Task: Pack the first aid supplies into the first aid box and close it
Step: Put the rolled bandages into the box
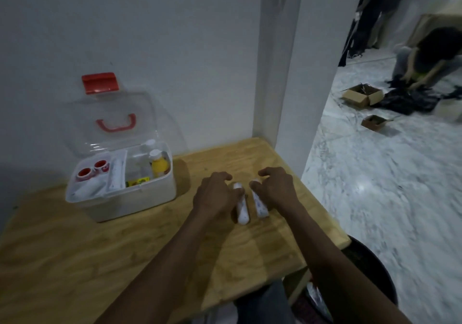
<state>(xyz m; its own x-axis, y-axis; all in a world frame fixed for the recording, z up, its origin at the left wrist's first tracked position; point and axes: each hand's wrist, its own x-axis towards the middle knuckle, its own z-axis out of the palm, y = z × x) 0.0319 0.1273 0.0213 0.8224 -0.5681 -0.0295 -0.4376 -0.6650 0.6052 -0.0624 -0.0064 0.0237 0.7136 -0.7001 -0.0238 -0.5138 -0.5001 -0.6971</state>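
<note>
The left hand (215, 193) is reaching over one white tube (242, 207), its fingers curled and its thumb lying against the tube's side, though whether it is really gripping cannot be told. The right hand (276, 186) is arching over a second white tube (259, 202) with curled fingers, its thumb tip near the tube's far end; a firm hold is not plain here either. Both tubes are lying side by side, just apart, on the wooden table (75, 248). To the left, the first aid box (140, 198) is standing open on the table, its clear lid (112, 123) leaning back toward the wall. Inside are sitting a yellow bottle (159, 166), two red-capped jars (92, 170) and more white tubes.
</note>
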